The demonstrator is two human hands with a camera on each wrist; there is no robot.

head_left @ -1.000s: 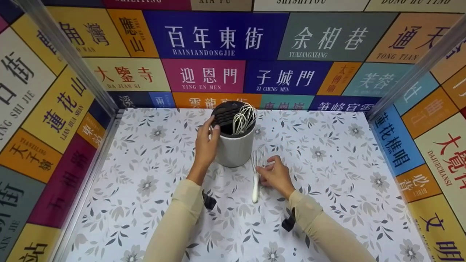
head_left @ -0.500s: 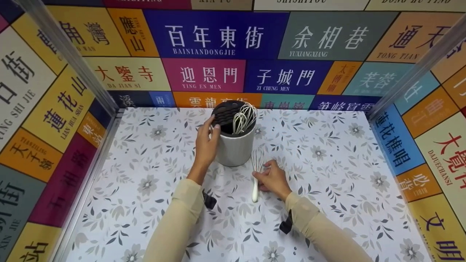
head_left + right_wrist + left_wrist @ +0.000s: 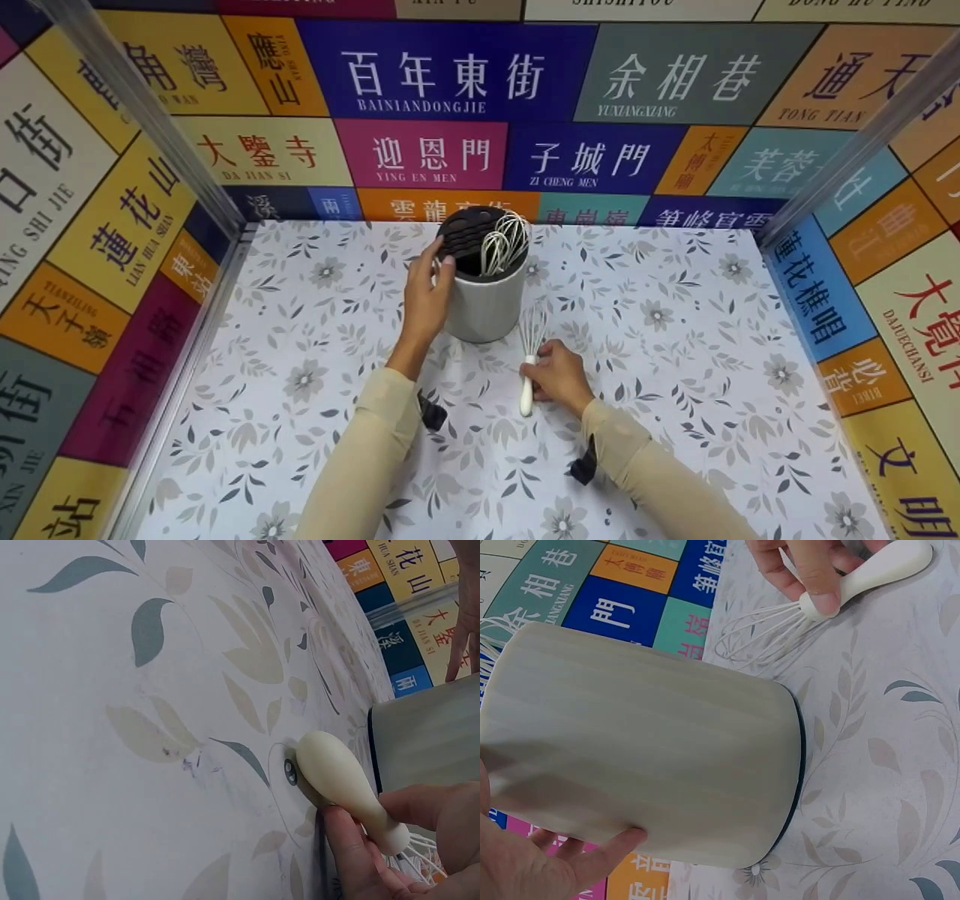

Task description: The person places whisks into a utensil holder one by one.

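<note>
There was the right hand (image 3: 559, 375), thumb and fingertips pinching the whisk (image 3: 527, 396) at the upper end of its handle, right where the wires began. The whisk lay along the hand's left edge, wires pointing away from the person, rounded handle end jutting back toward them, clear of the grip. Just beyond, those wires sat near the foot of the holder (image 3: 486, 311), on its right front side, and apart from the left hand; whether the whisk touched the tabletop (image 3: 675, 375) could not be told.

Over to the left hand (image 3: 426, 300): fingers spread, pressing against the holder's left side, the tips up at the rim, the thumb toward the front. The whisk stood well out of its reach, across the holder's front. The holder was upright, its dark insert (image 3: 466, 229) filling the mouth, and pale wire loops (image 3: 508, 238) poked out at the right. Behind it all rose a wall (image 3: 435, 154) of coloured panels with bold lettering.
</note>
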